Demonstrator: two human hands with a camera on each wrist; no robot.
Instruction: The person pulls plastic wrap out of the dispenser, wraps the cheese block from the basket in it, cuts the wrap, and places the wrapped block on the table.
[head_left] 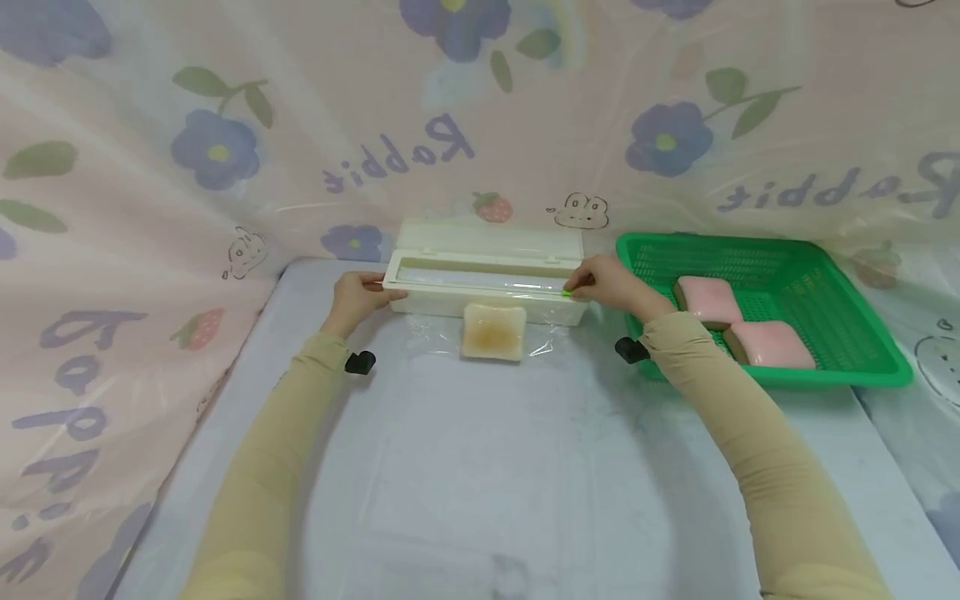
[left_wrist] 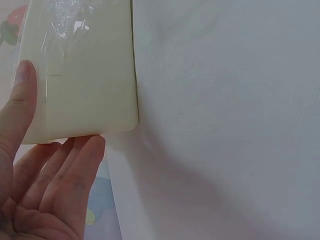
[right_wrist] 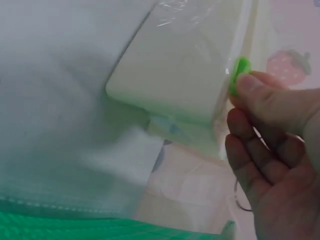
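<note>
A cream cling film dispenser [head_left: 435,300] stands at the back of the table with its lid [head_left: 487,240] raised. My left hand [head_left: 354,300] holds its left end, the thumb on the front and the fingertips against the end face [left_wrist: 75,112]. With thumb and forefinger, my right hand [head_left: 611,285] pinches a small green slider [right_wrist: 241,70] at the right end of the dispenser's front edge. Clear cling film [head_left: 431,333] hangs from the front onto the table. A toasted bread slice [head_left: 492,332] lies on the film, close against the dispenser.
To the right, a green basket [head_left: 855,308] holds two pink-topped, bread-shaped squares [head_left: 772,344]. Its near left side lies close to my right forearm. A patterned curtain [head_left: 300,100] rises behind the white table [head_left: 465,467] and along its left side.
</note>
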